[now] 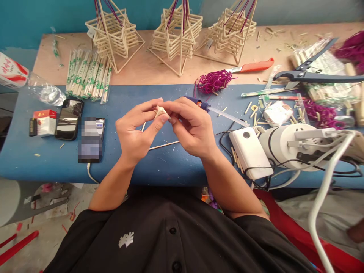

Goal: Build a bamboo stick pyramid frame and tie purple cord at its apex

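My left hand [139,131] and my right hand [195,127] meet in front of my chest. Between their fingertips is a small pale wooden stick piece [161,111] with a pointed, angled end; both hands pinch it, and fingers cover much of it. A thin wooden stick [165,145] shows below the hands, and I cannot tell whether it joins the held piece. Just behind my right hand lies a blue glue gun [205,106], partly hidden, with a translucent glue stick [227,115] coming out of it.
Three stick lantern frames [180,34] with purple cords stand at the back. Wrapped chopsticks [88,74], two phones [69,119] and a bottle [47,91] are on the left. An orange-handled knife [256,66], cutters [315,76], a power bank [250,151] and a power strip [287,142] crowd the right.
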`<action>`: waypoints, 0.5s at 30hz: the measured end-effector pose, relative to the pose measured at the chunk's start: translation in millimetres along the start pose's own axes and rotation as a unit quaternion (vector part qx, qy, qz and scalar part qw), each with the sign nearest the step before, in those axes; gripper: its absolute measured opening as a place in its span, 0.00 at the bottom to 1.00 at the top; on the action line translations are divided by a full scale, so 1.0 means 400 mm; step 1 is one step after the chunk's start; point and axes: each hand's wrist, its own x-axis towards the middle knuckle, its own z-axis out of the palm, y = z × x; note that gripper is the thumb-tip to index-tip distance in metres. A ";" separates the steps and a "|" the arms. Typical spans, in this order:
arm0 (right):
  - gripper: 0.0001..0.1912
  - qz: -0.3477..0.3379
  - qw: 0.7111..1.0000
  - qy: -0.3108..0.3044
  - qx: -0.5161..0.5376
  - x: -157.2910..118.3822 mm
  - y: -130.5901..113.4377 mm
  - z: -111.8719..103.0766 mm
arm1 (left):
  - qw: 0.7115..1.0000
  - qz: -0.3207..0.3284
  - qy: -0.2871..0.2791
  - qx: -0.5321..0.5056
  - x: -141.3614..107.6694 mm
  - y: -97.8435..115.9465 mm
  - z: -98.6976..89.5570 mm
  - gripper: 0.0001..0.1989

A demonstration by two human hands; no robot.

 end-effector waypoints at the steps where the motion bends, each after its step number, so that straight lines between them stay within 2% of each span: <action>1: 0.19 -0.001 1.000 0.000 0.000 0.001 0.000 0.000 | 1.000 -0.004 -0.002 -0.001 0.000 -0.001 0.000 0.08; 15: 0.18 -0.003 1.000 0.013 0.022 0.002 0.001 0.006 | 0.998 -0.005 -0.013 -0.060 0.005 -0.007 0.003 0.07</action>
